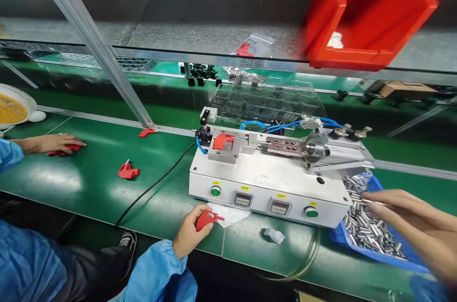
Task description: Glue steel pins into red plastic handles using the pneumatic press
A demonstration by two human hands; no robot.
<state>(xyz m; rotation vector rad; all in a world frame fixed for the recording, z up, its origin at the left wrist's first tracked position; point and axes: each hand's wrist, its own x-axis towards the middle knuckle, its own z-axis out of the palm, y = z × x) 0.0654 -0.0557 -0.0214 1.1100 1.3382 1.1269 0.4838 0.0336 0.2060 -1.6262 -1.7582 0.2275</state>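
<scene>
"What's the left hand [193, 231] doing?"
"It's at the lower centre of the frame, grasping a red, curved plastic piece [205, 220] with its narrow end pointing right, just in front of a long, pale metal machine [285, 169]."
"And the right hand [421, 228]?"
"At the right edge, blurred, fingertips close together over a blue plastic bin [340, 238] heaped with small silver metal cylinders [371, 230]. I can't tell whether one is pinched between them."
"Any more red plastic?"
"A similar red plastic part [222, 141] sits in the machine's fixture, near the middle. Left of it, a red piece with a silver tip [128, 171] lies on the glossy green tabletop [96, 197]."
</scene>
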